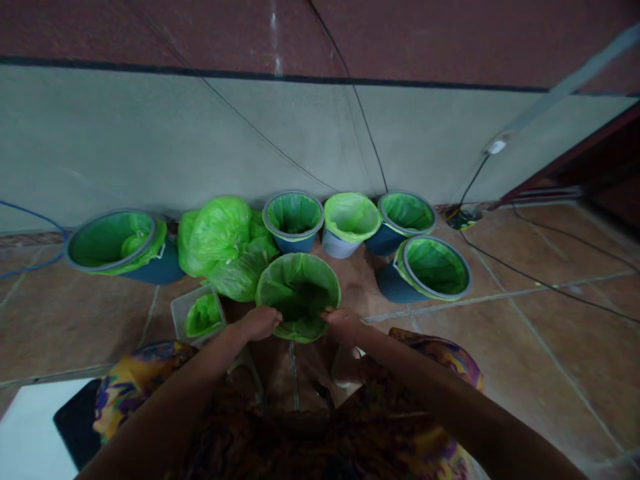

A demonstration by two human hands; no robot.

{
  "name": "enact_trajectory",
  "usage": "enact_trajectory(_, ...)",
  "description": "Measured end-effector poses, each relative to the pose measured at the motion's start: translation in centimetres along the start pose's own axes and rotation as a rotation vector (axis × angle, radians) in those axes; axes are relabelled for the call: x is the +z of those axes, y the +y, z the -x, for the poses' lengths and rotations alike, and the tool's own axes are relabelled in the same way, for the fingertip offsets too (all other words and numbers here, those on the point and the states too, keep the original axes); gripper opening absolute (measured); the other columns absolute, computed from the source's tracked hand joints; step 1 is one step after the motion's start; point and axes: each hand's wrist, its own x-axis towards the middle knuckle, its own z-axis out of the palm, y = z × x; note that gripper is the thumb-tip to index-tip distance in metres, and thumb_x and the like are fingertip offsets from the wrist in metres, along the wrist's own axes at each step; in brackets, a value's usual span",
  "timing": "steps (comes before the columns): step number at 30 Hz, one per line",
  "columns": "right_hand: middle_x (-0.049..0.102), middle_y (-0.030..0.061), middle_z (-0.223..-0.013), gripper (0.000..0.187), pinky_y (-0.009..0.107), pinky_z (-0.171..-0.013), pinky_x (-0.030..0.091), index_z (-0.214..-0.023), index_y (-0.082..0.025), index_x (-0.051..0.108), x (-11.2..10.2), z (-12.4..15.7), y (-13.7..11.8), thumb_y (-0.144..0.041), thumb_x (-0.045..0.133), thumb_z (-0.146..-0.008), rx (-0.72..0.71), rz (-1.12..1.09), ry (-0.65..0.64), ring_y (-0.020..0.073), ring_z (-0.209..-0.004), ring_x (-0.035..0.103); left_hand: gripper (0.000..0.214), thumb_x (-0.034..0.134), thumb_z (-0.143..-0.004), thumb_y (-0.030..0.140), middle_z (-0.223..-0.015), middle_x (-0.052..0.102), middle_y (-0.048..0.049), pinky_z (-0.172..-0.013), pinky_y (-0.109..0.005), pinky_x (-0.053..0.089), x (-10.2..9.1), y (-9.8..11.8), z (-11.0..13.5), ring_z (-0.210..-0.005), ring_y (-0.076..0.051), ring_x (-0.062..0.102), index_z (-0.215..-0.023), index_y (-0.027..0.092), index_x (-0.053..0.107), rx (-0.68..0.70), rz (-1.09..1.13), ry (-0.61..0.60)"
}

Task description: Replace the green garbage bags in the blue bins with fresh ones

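Observation:
In front of me stands a bin with a green bin liner (299,267) folded over its rim. My left hand (263,323) is closed on the liner at the left side of the near rim. On the right side of the same rim, my right hand (343,323) grips the liner too. The bin's inside is dark, and its outer wall is hidden by the liner and my hands. Close to my left hand sits a small clear container (181,312) with green plastic in it.
Several lined bins stand along the wall, among them a white one (339,248) and a tilted blue one (397,283). Stuffed green bags (220,233) lie beside a big blue bin (155,267). A black cable (540,267) crosses the tiles at right; a white surface (40,427) is lower left.

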Motion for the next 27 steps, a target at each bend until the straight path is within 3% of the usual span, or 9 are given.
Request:
enact_trajectory(2,0.068,0.0123,-0.106,0.027,0.028,-0.089,0.044,-0.106,-0.015,0.066,0.0,-0.1,-0.9,-0.016,0.05,-0.084,-0.082,0.047,-0.026,0.0221,-0.102,0.062,0.026,0.05,-0.082,0.018,-0.094,0.072,-0.0045,-0.077,-0.026,0.047,-0.1,1.1,-0.2,-0.09,-0.019,0.066,-0.097,0.022,0.071,0.073,-0.077,-0.078)
enact_trajectory(4,0.069,0.012,-0.103,0.026,0.029,-0.085,0.045,-0.103,-0.015,0.067,0.1,-0.5,-1.7,-0.019,0.048,-0.085,-0.077,0.067,-0.062,0.0219,-0.098,0.063,0.028,0.051,-0.081,0.02,-0.097,0.072,-0.0037,-0.077,-0.026,0.047,0.0,2.0,-0.4,-0.091,-0.019,0.066,-0.102,0.023,0.07,0.105,-0.096,-0.111)
enact_trajectory(10,0.071,0.0097,-0.098,0.023,0.026,-0.075,0.044,-0.095,-0.016,0.071,0.3,-1.7,-2.2,-0.013,0.054,-0.079,0.03,0.007,-0.086,0.0207,-0.093,0.064,0.021,0.054,-0.077,0.013,-0.091,0.072,-0.0031,-0.077,-0.025,0.046,0.9,2.8,-1.0,-0.09,-0.018,0.064,-0.084,0.021,0.072,0.105,-0.151,-0.092)
enact_trajectory(16,0.073,0.0064,-0.088,0.021,0.021,-0.071,0.044,-0.089,-0.015,0.073,0.1,-2.3,-1.3,-0.012,0.055,-0.079,0.021,-0.181,-0.079,0.0151,-0.082,0.065,0.019,0.049,-0.082,0.014,-0.086,0.07,-0.0044,-0.072,-0.023,0.045,1.0,2.1,-1.7,-0.082,-0.016,0.063,-0.083,0.018,0.068,0.038,-0.148,-0.102)
enact_trajectory(19,0.073,0.0058,-0.088,0.023,0.022,-0.072,0.044,-0.089,-0.016,0.074,0.3,-2.8,-1.4,-0.012,0.053,-0.08,0.082,-0.166,-0.042,0.0149,-0.081,0.066,0.02,0.048,-0.083,0.015,-0.09,0.069,-0.007,-0.073,-0.025,0.046,1.0,2.0,-2.0,-0.087,-0.018,0.064,-0.087,0.017,0.067,0.001,-0.204,-0.092)
enact_trajectory(23,0.073,0.0122,-0.094,0.026,0.028,-0.076,0.047,-0.093,-0.013,0.073,0.8,-3.1,-2.3,-0.011,0.049,-0.082,0.184,-0.05,-0.016,0.021,-0.087,0.066,0.02,0.048,-0.081,0.011,-0.091,0.069,-0.0082,-0.076,-0.028,0.048,1.3,2.4,-2.0,-0.091,-0.02,0.065,-0.087,0.017,0.065,-0.026,-0.271,-0.075)
enact_trajectory(27,0.071,0.0112,-0.102,0.027,0.028,-0.086,0.046,-0.102,-0.014,0.07,0.2,-2.7,-2.8,-0.014,0.053,-0.081,0.159,-0.077,0.039,0.0209,-0.098,0.064,0.023,0.045,-0.081,0.009,-0.097,0.067,-0.0096,-0.077,-0.03,0.049,1.2,3.0,-1.7,-0.09,-0.021,0.065,-0.094,0.016,0.063,-0.067,-0.291,-0.003)
